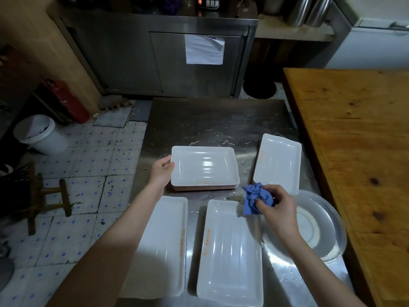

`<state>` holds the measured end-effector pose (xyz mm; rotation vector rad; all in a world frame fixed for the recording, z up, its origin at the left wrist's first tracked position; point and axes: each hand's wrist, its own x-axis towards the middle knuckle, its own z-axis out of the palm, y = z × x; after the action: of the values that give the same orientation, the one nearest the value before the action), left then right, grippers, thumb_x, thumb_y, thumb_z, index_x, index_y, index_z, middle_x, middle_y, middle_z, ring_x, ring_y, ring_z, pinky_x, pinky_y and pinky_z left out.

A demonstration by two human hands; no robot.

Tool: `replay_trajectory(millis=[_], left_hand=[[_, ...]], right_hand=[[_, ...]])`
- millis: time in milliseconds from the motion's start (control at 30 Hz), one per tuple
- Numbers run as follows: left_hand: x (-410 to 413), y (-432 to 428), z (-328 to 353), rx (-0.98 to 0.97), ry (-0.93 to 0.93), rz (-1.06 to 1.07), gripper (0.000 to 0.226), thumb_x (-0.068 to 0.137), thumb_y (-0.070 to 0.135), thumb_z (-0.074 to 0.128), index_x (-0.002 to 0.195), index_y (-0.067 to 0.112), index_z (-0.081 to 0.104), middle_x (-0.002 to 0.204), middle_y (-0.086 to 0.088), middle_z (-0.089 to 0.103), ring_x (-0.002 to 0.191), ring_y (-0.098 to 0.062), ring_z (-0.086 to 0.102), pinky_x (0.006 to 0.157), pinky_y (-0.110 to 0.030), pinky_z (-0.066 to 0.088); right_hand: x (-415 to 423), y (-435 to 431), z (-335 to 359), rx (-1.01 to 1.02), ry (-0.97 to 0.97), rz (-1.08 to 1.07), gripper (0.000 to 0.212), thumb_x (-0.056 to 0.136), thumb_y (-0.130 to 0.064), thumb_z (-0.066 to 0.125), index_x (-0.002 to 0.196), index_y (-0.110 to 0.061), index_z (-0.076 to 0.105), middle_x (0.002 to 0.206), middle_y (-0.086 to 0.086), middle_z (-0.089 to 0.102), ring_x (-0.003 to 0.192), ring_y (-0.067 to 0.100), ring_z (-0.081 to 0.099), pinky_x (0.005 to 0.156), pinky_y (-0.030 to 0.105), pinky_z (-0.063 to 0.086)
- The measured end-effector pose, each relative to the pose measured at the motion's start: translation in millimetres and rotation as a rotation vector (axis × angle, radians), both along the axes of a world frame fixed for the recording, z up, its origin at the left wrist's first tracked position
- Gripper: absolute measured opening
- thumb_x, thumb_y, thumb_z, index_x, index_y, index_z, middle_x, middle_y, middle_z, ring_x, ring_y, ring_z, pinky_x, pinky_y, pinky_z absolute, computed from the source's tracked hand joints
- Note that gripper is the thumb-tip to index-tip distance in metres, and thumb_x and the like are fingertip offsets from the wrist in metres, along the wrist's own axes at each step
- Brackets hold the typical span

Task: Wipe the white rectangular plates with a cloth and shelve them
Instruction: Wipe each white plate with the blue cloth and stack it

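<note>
White rectangular plates sit on the steel table (212,120): a stack (204,166) in the middle, a far-right plate (277,162), a near-left plate (164,244) and a near-middle plate (230,251). The left hand (161,172) grips the stack's top plate by its left rim. The right hand (277,210) holds a bunched blue cloth (254,198), fingers curled round it, just right of the stack. Wiping seems about to begin; the next move calls for bringing the cloth onto the top plate while the left hand steadies it.

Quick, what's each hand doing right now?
Left hand: grips the left edge of the top plate.
Right hand: holds the cloth.
</note>
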<state>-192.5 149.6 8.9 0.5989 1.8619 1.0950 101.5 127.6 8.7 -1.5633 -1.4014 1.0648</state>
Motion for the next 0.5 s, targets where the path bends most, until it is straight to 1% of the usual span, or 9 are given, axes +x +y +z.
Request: replay_trajectory(millis=[33,67,100,167,200,267,300,400,500], left_hand=[[-0.5,-0.9,0.2,0.008,0.032,-0.010,0.035,0.099,0.003,0.045,0.130,0.011,0.060,0.127,-0.004,0.064,0.098,-0.015,0.063,0.084,-0.021,0.050],[-0.4,-2.7,0.0,0.013,0.063,-0.022,0.035,0.098,0.002,0.046,0.129,0.009,0.061,0.124,0.000,0.064,0.092,-0.008,0.061,0.082,-0.017,0.050],[1.0,-5.1,0.4,0.024,0.093,-0.037,0.035,0.097,0.000,0.047,0.129,0.007,0.060,0.120,0.004,0.063,0.087,-0.002,0.060,0.072,-0.009,0.049],[4.7,-9.0,1.7,0.062,0.125,-0.061,0.037,0.096,-0.005,0.047,0.130,0.000,0.057,0.113,0.010,0.056,0.094,-0.004,0.058,0.058,0.002,0.041],[6.9,-9.9,1.5,0.075,0.126,-0.070,0.037,0.096,-0.006,0.047,0.132,-0.001,0.055,0.116,0.010,0.055,0.104,-0.009,0.058,0.063,0.002,0.042],[10.8,-10.0,2.4,0.079,0.111,-0.084,0.040,0.097,-0.002,0.049,0.137,0.001,0.050,0.132,0.003,0.055,0.123,-0.016,0.053,0.089,-0.010,0.045],[13.9,-9.8,3.5,0.079,0.097,-0.098,0.042,0.097,0.001,0.050,0.139,0.002,0.048,0.139,-0.003,0.053,0.128,-0.017,0.050,0.097,-0.018,0.042],[30.5,-7.8,5.3,0.088,0.070,-0.155,0.041,0.098,0.005,0.052,0.138,0.004,0.049,0.140,-0.007,0.053,0.125,-0.018,0.052,0.103,-0.027,0.041],[56.3,-4.2,4.9,0.083,0.006,-0.185,0.039,0.096,0.006,0.055,0.135,0.005,0.053,0.126,-0.009,0.062,0.104,-0.019,0.061,0.097,-0.031,0.048]], right_hand=[[0.4,-0.7,-0.1,-0.001,-0.001,0.002,0.031,0.072,0.005,0.068,0.090,-0.019,0.061,0.086,-0.005,0.068,0.073,0.002,0.063,0.061,0.017,0.051],[0.9,-1.6,-0.1,0.000,-0.001,0.004,0.030,0.072,0.005,0.068,0.090,-0.018,0.062,0.086,-0.005,0.068,0.074,0.002,0.063,0.061,0.016,0.051],[1.5,-2.7,0.2,0.003,0.000,0.005,0.030,0.072,0.005,0.068,0.090,-0.018,0.062,0.086,-0.005,0.068,0.073,0.002,0.062,0.060,0.015,0.050],[3.6,-4.8,0.9,0.013,0.004,0.001,0.030,0.072,0.005,0.068,0.090,-0.019,0.062,0.086,-0.006,0.068,0.072,0.001,0.062,0.059,0.013,0.049],[5.1,-6.0,1.5,0.017,0.005,-0.003,0.031,0.072,0.005,0.068,0.090,-0.019,0.062,0.086,-0.006,0.068,0.072,0.001,0.062,0.059,0.012,0.049],[8.2,-8.0,2.9,0.023,0.000,-0.013,0.031,0.072,0.004,0.068,0.090,-0.020,0.062,0.085,-0.008,0.067,0.072,-0.001,0.062,0.058,0.011,0.049],[10.2,-9.1,3.5,0.025,0.001,-0.021,0.031,0.072,0.004,0.068,0.090,-0.020,0.062,0.085,-0.008,0.067,0.071,0.000,0.062,0.058,0.012,0.049],[18.7,-12.8,5.8,0.027,0.016,-0.055,0.031,0.072,0.002,0.068,0.089,-0.022,0.062,0.085,-0.009,0.068,0.072,0.000,0.062,0.057,0.011,0.048],[31.2,-16.2,8.8,0.024,0.029,-0.087,0.033,0.072,0.002,0.069,0.088,-0.026,0.061,0.086,-0.009,0.068,0.074,-0.001,0.063,0.059,0.011,0.048]])
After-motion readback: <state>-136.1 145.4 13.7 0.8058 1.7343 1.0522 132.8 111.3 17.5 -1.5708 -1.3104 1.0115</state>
